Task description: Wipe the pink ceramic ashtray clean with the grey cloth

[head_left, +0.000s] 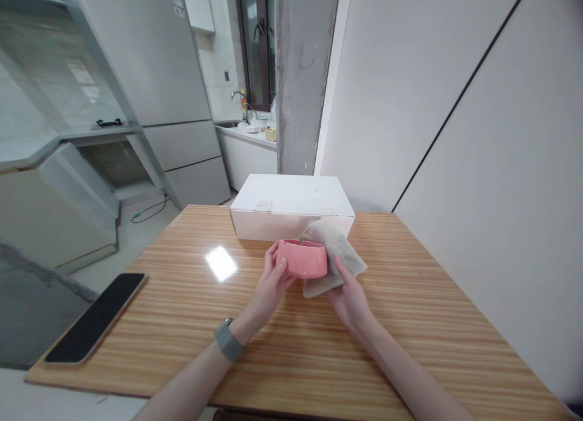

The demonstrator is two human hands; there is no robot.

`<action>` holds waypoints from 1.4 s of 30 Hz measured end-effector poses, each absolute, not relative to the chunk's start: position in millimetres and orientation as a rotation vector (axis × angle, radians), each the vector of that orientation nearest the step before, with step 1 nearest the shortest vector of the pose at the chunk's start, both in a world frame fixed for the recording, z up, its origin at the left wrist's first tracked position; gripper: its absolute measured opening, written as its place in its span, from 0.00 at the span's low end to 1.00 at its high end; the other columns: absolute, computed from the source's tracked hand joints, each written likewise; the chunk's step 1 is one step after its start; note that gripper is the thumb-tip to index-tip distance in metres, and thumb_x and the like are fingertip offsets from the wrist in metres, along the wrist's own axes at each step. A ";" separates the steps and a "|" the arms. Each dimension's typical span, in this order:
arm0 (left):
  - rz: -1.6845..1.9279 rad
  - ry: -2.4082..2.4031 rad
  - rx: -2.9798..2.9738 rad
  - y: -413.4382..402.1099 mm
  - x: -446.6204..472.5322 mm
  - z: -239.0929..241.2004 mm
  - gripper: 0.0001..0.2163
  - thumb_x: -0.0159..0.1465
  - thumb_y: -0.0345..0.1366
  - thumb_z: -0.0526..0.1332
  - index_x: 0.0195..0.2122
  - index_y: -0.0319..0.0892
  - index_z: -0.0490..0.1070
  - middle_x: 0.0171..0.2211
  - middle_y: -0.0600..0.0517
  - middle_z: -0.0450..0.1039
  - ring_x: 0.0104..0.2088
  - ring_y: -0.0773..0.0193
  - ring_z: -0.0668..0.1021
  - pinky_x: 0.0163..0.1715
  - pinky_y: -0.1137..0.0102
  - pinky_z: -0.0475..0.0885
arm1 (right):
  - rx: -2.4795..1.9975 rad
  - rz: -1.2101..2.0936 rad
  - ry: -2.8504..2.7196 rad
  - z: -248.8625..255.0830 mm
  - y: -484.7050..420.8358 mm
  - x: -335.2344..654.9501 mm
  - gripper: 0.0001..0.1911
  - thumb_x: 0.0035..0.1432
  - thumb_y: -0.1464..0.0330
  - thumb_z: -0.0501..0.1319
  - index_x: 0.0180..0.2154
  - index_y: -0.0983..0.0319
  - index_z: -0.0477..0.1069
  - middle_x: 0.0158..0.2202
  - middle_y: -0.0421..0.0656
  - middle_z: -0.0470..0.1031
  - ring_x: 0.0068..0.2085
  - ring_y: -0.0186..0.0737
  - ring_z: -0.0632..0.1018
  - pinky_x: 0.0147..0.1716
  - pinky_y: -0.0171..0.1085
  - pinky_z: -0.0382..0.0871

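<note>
My left hand [272,282] grips the left end of a small pink bowl-like container [302,259], thumb on its outer wall, fingers curled over the rim. My right hand [350,297] holds a beige cloth [334,245] against the container's right side. Both are lifted just above the wooden table [291,336], in front of a closed white cardboard box [291,205]. A grey watch sits on my left wrist.
A black phone [98,316] lies face up near the table's left edge. A white wall runs along the right side. Behind the table stand a concrete pillar, a grey fridge [159,87] and a kitchen counter with a sink.
</note>
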State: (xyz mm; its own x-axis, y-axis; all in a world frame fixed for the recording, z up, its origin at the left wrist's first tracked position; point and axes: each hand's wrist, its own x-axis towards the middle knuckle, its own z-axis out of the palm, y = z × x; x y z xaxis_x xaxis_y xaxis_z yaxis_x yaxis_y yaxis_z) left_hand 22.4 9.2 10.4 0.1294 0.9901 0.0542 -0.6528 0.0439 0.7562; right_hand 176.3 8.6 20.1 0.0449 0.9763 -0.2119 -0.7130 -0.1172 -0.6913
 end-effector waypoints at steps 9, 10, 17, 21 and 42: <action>1.286 0.572 0.942 7.1 16.1 11.5 0.32 0.52 0.37 0.71 0.57 0.43 0.64 0.58 0.42 0.67 0.58 0.49 0.68 0.57 0.59 0.64 | -0.628 1.607 -0.484 29.9 8.8 178.5 0.18 0.55 0.60 0.65 0.45 0.62 0.77 0.48 0.45 0.81 0.56 0.50 0.74 0.58 0.47 0.67; 1.291 0.588 0.958 7.8 16.2 10.4 0.32 0.52 0.37 0.72 0.57 0.43 0.64 0.58 0.42 0.67 0.58 0.49 0.68 0.56 0.59 0.64 | -0.626 1.608 -0.483 29.7 8.7 178.5 0.18 0.55 0.60 0.65 0.45 0.63 0.77 0.48 0.45 0.81 0.56 0.50 0.74 0.58 0.46 0.67; 1.406 0.763 1.004 10.6 18.6 6.3 0.33 0.48 0.35 0.73 0.55 0.44 0.63 0.55 0.42 0.68 0.54 0.51 0.72 0.50 0.62 0.68 | -0.626 1.632 -0.491 26.5 7.6 177.4 0.20 0.57 0.57 0.63 0.47 0.61 0.76 0.49 0.44 0.80 0.58 0.49 0.73 0.59 0.46 0.66; 1.465 0.875 0.993 11.6 18.6 7.5 0.32 0.48 0.34 0.73 0.54 0.44 0.64 0.54 0.43 0.69 0.53 0.52 0.73 0.50 0.63 0.69 | -0.638 1.637 -0.463 26.3 5.3 175.1 0.20 0.56 0.57 0.65 0.47 0.60 0.76 0.49 0.44 0.80 0.59 0.49 0.72 0.58 0.46 0.66; 1.388 0.804 0.940 16.1 10.0 0.0 0.26 0.60 0.39 0.62 0.61 0.49 0.62 0.64 0.49 0.60 0.66 0.57 0.58 0.65 0.64 0.50 | -0.671 1.618 -0.441 19.2 9.5 179.6 0.19 0.56 0.59 0.65 0.48 0.59 0.75 0.48 0.43 0.81 0.58 0.48 0.72 0.57 0.46 0.68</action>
State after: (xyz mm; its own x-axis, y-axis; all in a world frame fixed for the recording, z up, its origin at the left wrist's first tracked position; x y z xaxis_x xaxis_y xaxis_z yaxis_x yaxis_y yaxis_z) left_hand 10.0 16.1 0.0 0.0438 0.9966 0.0702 -0.4353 -0.0442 0.8992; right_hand 179.6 9.5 19.2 -0.0633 0.9828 -0.1733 -0.7590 -0.1602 -0.6311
